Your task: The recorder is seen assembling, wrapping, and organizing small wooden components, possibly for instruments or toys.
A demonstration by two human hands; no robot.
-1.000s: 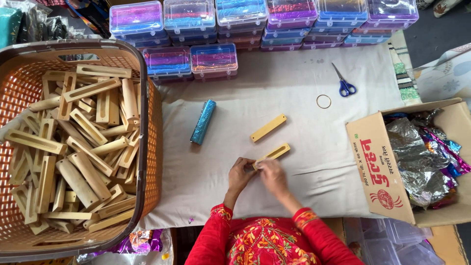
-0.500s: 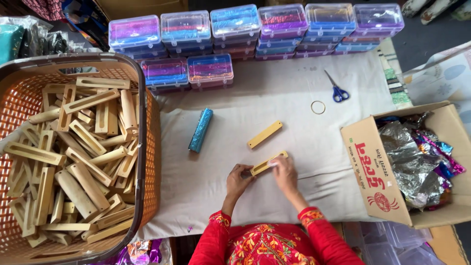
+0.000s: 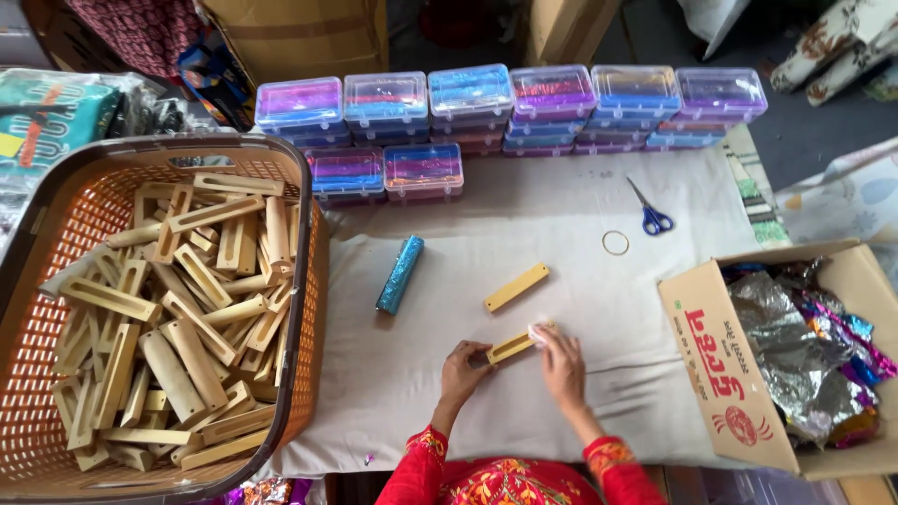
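Head view: left hand point(image 3: 463, 367) and right hand point(image 3: 563, 363) closed on ends of slotted wooden block point(image 3: 513, 347), pale yellow, lying tilted on cloth-covered surface point(image 3: 561, 281). Matching block point(image 3: 516, 287) just beyond; glittery blue roll point(image 3: 400, 273) nearby.

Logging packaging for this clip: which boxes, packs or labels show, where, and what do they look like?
Cardboard box: right, open, brown with red print, holding crinkled foil.
Plastic cases: far edge, stacked rows, clear lids, purple-blue shimmer.
Teal package: upper left, flat, coloured print.
Cardboard cartons: behind the cases, plain brown.
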